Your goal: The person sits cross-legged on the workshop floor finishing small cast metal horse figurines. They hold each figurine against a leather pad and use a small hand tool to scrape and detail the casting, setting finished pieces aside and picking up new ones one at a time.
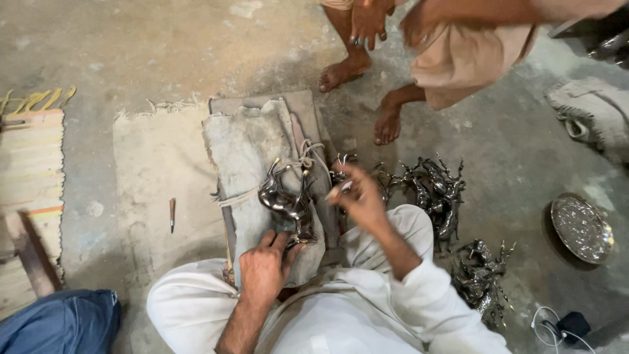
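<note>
Metal animal figurine [285, 196], dark and polished, lay on a cloth-wrapped block [246, 157] bound with cord, at the middle of the scene on the concrete floor [164, 52]. Left hand [264, 267] pressed down on the figurine's near end, fingers curled over it and the cloth edge. Right hand [357, 196] was raised just to the right of the figurine, fingers pinched on a small pale tool [339, 190], its exact kind too blurred to tell. Heap of similar metal figurines [429, 190] lay to the right, near the right hand, with a second cluster [481, 272] nearer and further right. Round embossed metal plate [582, 227] rested at the far right on the floor. Small wooden-handled punch [172, 213] lay on a frayed mat [154, 170] to the left. Striped rug [29, 164] lay at the left edge. Another person's bare feet [341, 72] and a hand [367, 23] stood at the far side.
</note>
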{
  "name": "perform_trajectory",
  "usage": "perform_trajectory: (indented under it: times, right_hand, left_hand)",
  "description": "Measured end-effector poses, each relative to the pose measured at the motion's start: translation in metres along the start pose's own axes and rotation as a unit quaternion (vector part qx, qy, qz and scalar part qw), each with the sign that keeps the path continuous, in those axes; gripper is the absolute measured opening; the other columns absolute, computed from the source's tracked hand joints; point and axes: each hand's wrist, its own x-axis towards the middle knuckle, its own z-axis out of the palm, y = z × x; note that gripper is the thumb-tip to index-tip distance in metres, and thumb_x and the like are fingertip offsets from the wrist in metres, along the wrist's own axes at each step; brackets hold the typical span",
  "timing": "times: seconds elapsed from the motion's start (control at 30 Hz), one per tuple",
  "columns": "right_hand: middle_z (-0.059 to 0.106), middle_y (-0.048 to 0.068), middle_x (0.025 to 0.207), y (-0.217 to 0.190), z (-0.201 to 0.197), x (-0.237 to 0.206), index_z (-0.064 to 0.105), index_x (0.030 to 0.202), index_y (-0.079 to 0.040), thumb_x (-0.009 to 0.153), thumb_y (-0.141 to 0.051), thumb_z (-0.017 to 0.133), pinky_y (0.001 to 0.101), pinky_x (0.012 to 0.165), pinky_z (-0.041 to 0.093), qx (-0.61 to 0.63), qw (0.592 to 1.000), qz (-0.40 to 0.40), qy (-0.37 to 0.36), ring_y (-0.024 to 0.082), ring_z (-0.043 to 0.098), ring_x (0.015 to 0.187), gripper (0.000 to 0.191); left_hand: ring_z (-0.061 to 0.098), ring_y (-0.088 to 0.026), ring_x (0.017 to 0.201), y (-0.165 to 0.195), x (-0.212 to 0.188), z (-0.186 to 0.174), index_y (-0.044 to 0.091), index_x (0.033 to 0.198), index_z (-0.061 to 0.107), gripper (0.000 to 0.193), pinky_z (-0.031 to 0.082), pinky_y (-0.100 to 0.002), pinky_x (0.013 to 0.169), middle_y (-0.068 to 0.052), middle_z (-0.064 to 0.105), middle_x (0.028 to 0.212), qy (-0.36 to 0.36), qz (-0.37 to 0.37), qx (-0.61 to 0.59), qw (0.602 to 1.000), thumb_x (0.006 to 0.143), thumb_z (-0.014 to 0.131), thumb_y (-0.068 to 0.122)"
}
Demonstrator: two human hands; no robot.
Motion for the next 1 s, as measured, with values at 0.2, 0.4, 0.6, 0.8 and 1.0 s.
perform_trajectory:
  times: [0.2, 0.4, 0.6, 0.8, 1.0]
  right_hand:
    - [0.072, 0.015, 0.101, -0.095, -0.112, 0.082, 0.04, 0.152, -0.001, 0.094, 0.007, 0.07, 0.0317, 0.068, 0.062, -0.102, 0.964, -0.098, 0.224, 0.021, 0.074, 0.079, 0.066]
    - [0.07, 0.013, 0.091, -0.144, -0.149, 0.09, 0.026, 0.165, -0.005, 0.093, 0.013, 0.056, 0.0349, 0.069, 0.061, -0.049, 0.952, -0.247, 0.175, 0.021, 0.071, 0.075, 0.08]
    - [0.074, 0.01, 0.119, -0.077, -0.028, 0.031, 0.07, 0.124, -0.002, 0.081, 0.01, 0.057, 0.0271, 0.067, 0.06, -0.144, 0.988, -0.039, -0.029, 0.013, 0.071, 0.076, 0.047]
    - [0.067, 0.022, 0.13, -0.058, 0.067, -0.015, 0.063, 0.135, -0.005, 0.076, -0.027, 0.083, 0.0417, 0.081, 0.057, -0.393, 0.897, -0.173, -0.107, 0.038, 0.069, 0.102, 0.065]
    - [0.067, 0.029, 0.125, -0.062, 0.069, 0.007, 0.068, 0.121, 0.0, 0.073, -0.043, 0.089, 0.0429, 0.083, 0.059, -0.435, 0.877, -0.183, -0.089, 0.041, 0.071, 0.102, 0.067]
  left_hand:
    - [0.07, -0.037, 0.067, 0.002, 0.003, -0.006, 0.004, 0.1, 0.071, 0.035, 0.056, -0.047, 0.057, -0.012, 0.071, 0.094, -0.017, -0.022, -0.004, 1.0, 0.084, 0.078, 0.034]
    - [0.07, -0.036, 0.089, -0.003, -0.007, -0.014, -0.001, 0.099, 0.07, 0.04, 0.056, -0.046, 0.075, -0.015, 0.071, 0.095, 0.075, -0.003, -0.059, 0.995, 0.077, 0.081, 0.031]
    - [0.068, -0.034, 0.087, -0.008, -0.011, -0.02, 0.003, 0.089, 0.074, 0.024, 0.053, -0.045, 0.074, -0.012, 0.071, 0.088, 0.007, -0.054, -0.083, 0.995, 0.081, 0.082, 0.025]
    - [0.065, -0.03, 0.083, 0.004, -0.003, -0.036, 0.003, 0.088, 0.075, 0.019, 0.052, -0.042, 0.07, -0.01, 0.067, 0.082, 0.035, 0.036, -0.077, 0.996, 0.079, 0.08, 0.019]
    - [0.063, -0.029, 0.082, 0.018, 0.016, -0.055, 0.004, 0.081, 0.074, 0.018, 0.053, -0.042, 0.074, -0.009, 0.062, 0.08, -0.007, 0.146, 0.001, 0.989, 0.083, 0.08, 0.02]
